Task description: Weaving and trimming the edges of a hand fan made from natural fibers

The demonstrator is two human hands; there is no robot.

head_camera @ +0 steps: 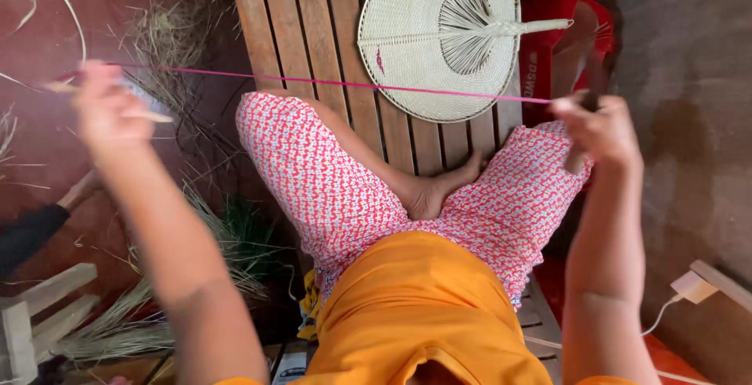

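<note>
Pink strand [329,82] taut, near-horizontal, between left hand [110,111] and right hand [599,126]

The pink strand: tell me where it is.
In the head view, the pink strand stretches taut between the left hand and right hand, crossing the woven fan.

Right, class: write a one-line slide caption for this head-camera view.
Left hand and right hand stretch a pink strand above a woven fan.
</note>
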